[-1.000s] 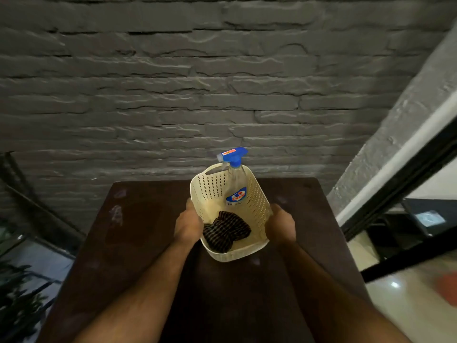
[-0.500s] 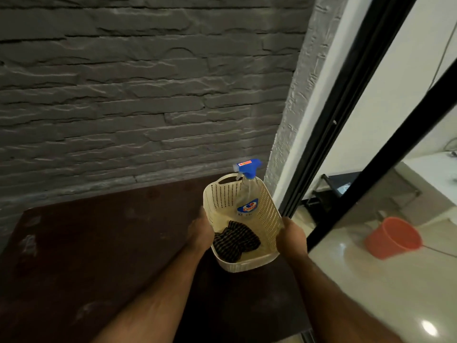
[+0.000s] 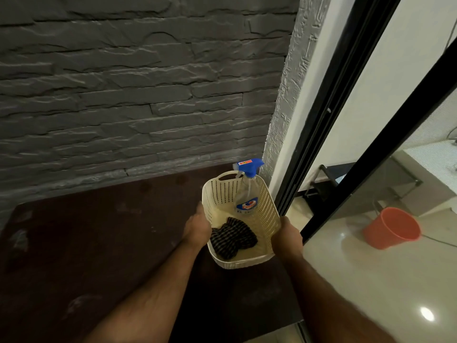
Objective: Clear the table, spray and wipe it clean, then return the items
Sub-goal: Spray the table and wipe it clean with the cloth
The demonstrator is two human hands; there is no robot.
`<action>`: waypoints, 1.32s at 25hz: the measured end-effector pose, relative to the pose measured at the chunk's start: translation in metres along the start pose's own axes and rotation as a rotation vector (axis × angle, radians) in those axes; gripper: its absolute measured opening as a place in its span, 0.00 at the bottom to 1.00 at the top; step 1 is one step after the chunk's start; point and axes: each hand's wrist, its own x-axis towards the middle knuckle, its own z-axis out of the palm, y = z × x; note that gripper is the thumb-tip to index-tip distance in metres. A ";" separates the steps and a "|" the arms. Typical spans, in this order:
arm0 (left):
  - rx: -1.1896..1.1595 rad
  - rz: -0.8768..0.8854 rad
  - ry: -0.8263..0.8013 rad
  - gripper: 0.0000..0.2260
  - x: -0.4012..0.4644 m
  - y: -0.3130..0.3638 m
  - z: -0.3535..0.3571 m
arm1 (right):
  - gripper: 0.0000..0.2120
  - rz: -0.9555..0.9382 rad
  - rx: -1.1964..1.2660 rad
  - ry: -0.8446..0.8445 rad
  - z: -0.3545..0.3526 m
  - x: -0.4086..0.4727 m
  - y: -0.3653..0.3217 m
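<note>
Over the one dark table [image 3: 86,243], you reach both arms forward; your left hand [image 3: 197,230] and right hand [image 3: 286,237] clasp opposite sides of one basket [image 3: 268,206] holding one bottle [image 3: 247,191] and one cloth [image 3: 232,237].

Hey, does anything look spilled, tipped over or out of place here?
Pale smudges mark the dark brown table. On the floor, an orange plastic bucket lies tipped. The cream perforated basket looks fine.
</note>
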 end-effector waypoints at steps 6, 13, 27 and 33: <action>0.064 0.098 0.120 0.26 0.004 0.008 -0.010 | 0.15 -0.232 -0.222 0.238 -0.004 0.008 -0.015; 0.119 0.416 0.166 0.11 0.002 0.028 -0.006 | 0.11 -0.178 -0.227 -0.352 0.056 0.046 -0.060; -0.175 0.253 0.125 0.09 -0.008 0.013 -0.010 | 0.18 0.254 0.238 -0.589 0.070 0.075 -0.048; -0.338 0.057 0.064 0.08 -0.016 0.016 -0.014 | 0.10 0.120 0.651 -0.580 0.030 0.041 -0.075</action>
